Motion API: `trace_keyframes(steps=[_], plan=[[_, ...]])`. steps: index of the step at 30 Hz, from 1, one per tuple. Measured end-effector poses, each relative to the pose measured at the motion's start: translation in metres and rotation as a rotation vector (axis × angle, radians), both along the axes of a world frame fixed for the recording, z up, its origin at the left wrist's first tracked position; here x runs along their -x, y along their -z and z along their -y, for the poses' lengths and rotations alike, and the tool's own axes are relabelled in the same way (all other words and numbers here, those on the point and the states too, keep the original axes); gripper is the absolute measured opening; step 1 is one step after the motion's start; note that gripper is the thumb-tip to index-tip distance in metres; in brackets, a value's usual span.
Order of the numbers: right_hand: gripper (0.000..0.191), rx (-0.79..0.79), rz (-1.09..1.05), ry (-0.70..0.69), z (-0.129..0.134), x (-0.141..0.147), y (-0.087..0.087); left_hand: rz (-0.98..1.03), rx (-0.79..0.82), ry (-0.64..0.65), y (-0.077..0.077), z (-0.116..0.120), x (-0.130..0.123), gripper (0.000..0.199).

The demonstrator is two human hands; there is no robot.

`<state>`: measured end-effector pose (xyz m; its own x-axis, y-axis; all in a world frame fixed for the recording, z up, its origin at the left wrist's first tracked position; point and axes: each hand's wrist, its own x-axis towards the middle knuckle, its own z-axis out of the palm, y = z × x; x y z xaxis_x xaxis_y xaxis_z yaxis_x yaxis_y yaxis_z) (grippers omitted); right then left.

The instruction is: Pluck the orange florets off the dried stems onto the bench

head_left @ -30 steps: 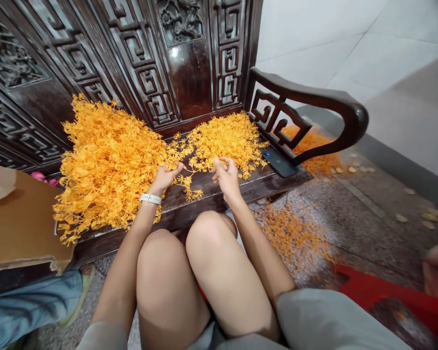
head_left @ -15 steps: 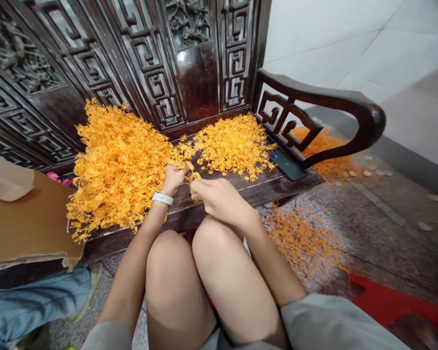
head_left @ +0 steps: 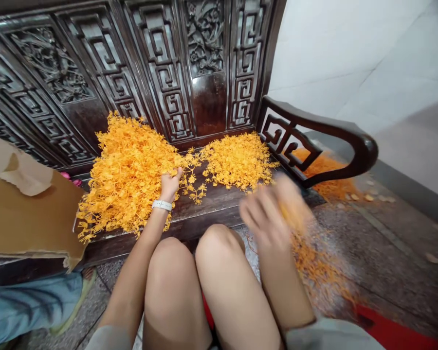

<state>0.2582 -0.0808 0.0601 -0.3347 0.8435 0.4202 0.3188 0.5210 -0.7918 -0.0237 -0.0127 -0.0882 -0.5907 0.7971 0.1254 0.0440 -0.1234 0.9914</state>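
A large heap of orange plastic-looking flower sprigs point(head_left: 127, 175) lies on the dark wooden bench point(head_left: 215, 206). My left hand point(head_left: 171, 184), with a white watch point(head_left: 162, 205) on its wrist, is at the heap's right edge. Its fingers are closed around an orange flower sprig point(head_left: 195, 192), whose small blossoms hang over the bench. My right hand point(head_left: 272, 216) is smeared by motion beyond the bench's front edge, above the floor. An orange blur shows beside its fingers; whether they grip anything is unclear. A smaller pile of loose orange blossoms point(head_left: 237, 160) sits right of the heap.
A curved wooden armrest point(head_left: 324, 129) closes the bench's right end. Orange stems point(head_left: 324, 272) are scattered on the floor, with another orange pile point(head_left: 328, 180) behind the armrest. A cardboard box point(head_left: 29, 214) stands at left, near another person's jeans-clad leg point(head_left: 32, 306).
My right hand has moved right, away from my left hand, and out over the floor. My left hand stays by the heap. The view has shifted slightly, and the phone is now hidden.
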Motion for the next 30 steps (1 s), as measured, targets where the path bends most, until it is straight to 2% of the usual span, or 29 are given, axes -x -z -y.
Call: trace_keyframes(steps=[2, 6, 7, 9, 11, 13, 15, 17, 19, 21, 23, 24, 27, 30], plan=[[0.063, 0.154, -0.241, -0.051, -0.012, 0.021, 0.012, 0.0, 0.001, 0.028, -0.003, 0.002, -0.005, 0.039], [0.029, 0.841, -0.991, -0.303, -0.017, 0.035, 0.04, -0.018, 0.025, 0.079, -0.005, 0.009, -0.009, 0.044], [0.022, 0.941, -1.085, -0.337, -0.016, 0.034, 0.045, -0.019, 0.023, 0.081, -0.006, 0.01, -0.008, 0.045], [0.014, 0.995, -1.172, -0.336, -0.017, 0.029, 0.051, -0.031, 0.0, 0.104, -0.008, 0.013, -0.008, 0.047], [0.012, 0.917, -1.17, -0.232, -0.022, 0.025, 0.055, -0.073, -0.031, 0.166, -0.013, 0.016, -0.008, 0.046], [0.011, 0.775, -1.084, -0.059, -0.029, 0.021, 0.061, -0.139, -0.047, 0.234, -0.021, 0.02, -0.009, 0.045], [0.011, 0.59, -0.933, 0.122, -0.035, 0.017, 0.069, -0.223, -0.041, 0.298, -0.033, 0.024, -0.012, 0.044], [0.013, 0.395, -0.71, 0.201, -0.037, 0.014, 0.076, -0.316, -0.043, 0.363, -0.047, 0.029, -0.017, 0.043], [0.018, 0.248, -0.43, 0.114, -0.034, 0.011, 0.079, -0.413, -0.061, 0.431, -0.06, 0.034, -0.022, 0.043], [0.022, 0.147, -0.135, -0.046, -0.03, 0.01, 0.081, -0.504, -0.066, 0.486, -0.071, 0.038, -0.027, 0.043], [0.029, 0.061, 0.096, -0.138, -0.027, 0.012, 0.082, -0.582, -0.046, 0.528, -0.075, 0.04, -0.03, 0.044], [0.034, 0.018, 0.166, -0.139, -0.027, 0.013, 0.083, -0.61, -0.038, 0.554, -0.076, 0.04, -0.031, 0.044], [0.041, -0.104, 0.183, -0.076, -0.031, 0.014, 0.086, -0.655, -0.012, 0.609, -0.069, 0.037, -0.028, 0.046], [0.045, -0.224, 0.097, -0.024, -0.034, 0.014, 0.089, -0.639, 0.035, 0.566, -0.06, 0.034, -0.025, 0.048]])
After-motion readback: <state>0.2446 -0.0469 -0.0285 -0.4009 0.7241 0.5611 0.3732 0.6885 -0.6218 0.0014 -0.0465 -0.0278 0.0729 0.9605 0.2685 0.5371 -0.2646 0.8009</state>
